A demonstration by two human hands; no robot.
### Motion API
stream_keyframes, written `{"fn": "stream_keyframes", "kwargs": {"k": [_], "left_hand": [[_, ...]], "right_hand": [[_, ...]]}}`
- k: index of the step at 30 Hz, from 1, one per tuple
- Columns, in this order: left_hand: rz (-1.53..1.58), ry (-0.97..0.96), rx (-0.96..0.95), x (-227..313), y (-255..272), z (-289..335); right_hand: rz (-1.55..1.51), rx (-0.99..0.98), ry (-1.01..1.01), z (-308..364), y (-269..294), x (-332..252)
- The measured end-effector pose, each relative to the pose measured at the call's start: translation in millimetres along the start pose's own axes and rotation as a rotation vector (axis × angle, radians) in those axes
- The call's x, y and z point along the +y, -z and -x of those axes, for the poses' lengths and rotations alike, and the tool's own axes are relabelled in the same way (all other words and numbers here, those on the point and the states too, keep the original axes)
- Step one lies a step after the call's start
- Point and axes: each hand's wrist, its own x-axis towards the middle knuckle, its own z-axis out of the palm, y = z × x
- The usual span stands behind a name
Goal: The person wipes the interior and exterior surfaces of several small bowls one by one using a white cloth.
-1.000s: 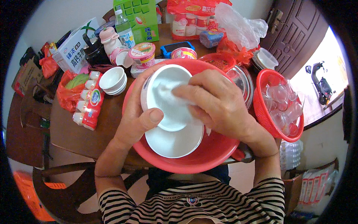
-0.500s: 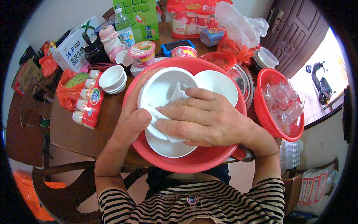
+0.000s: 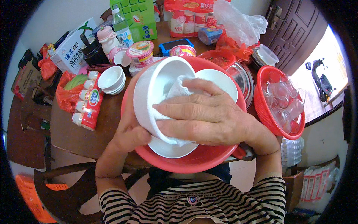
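My left hand (image 3: pixel 130 130) is closed round the outside of a white bowl (image 3: pixel 143 98), tilted with its opening toward the right. A white cloth (image 3: pixel 178 91) is bunched inside the bowl, and my right hand (image 3: pixel 209 115) presses it against the inner wall and rim. Part of the cloth is hidden under my fingers. Both hands are above a large red basin (image 3: pixel 220 153). In the basin lie two more white bowls: one at the right (image 3: pixel 220 83) and another lower one (image 3: pixel 173 149) beneath the held bowl.
Stacked small white bowls (image 3: pixel 112 79) and red-wrapped bottles (image 3: pixel 87 100) are on the table's left. A red basket (image 3: pixel 265 112) of clear glasses stands at the right edge. Tubs, a clear bottle (image 3: pixel 122 28), a blue-cased phone (image 3: pixel 176 45) and a green box (image 3: pixel 138 18) occupy the far side.
The held bowl has tipped further onto its side, showing more of its outer wall. My left hand has turned with it, and my right hand stays on the cloth inside.
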Motion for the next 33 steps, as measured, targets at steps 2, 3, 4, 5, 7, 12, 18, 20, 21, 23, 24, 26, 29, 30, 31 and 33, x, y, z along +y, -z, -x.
{"fn": "stream_keyframes", "kwargs": {"k": [2,3,4,5,7,12,18,20,21,23,24,26,29,30,31,33], "left_hand": [[0.116,0.056,-0.013,-4,9,6],[0.143,0.083,-0.008,-5,11,8],[0.168,0.106,-0.004,-5,13,10],[0.189,0.121,-0.005,-5,13,10],[0.173,0.155,0.017,-1,11,9],[-0.111,0.296,0.118,14,1,5],[-0.059,0.129,0.092,8,-4,0],[-0.039,0.037,0.059,-6,5,0],[-0.059,0.040,0.068,-13,12,6],[-0.234,0.019,0.026,-17,27,14],[-0.226,0.044,0.007,-17,28,16],[-0.045,0.141,0.000,-8,20,15],[0.176,0.277,0.051,10,3,10],[0.201,0.309,0.071,14,0,9],[0.154,0.356,0.108,12,1,8],[0.126,0.392,0.136,10,2,5]], "right_hand": [[0.200,-0.060,0.067,-4,7,0],[0.245,-0.048,0.067,-3,5,1],[0.289,-0.036,0.067,-2,4,2],[0.303,-0.019,0.082,0,2,3],[0.278,0.013,0.064,3,-3,4],[0.044,0.113,-0.058,5,-17,6],[-0.001,0.051,-0.036,6,-13,6],[0.114,-0.056,0.024,3,0,7],[0.165,-0.105,0.060,0,3,7],[0.213,-0.099,0.003,-2,5,4],[0.235,-0.086,-0.002,-2,7,4],[0.276,-0.062,-0.014,0,9,4],[0.465,0.105,0.036,2,6,5],[0.533,0.157,0.045,2,4,6],[0.553,0.147,-0.002,2,1,4],[0.432,0.107,-0.061,1,-3,3]]}}
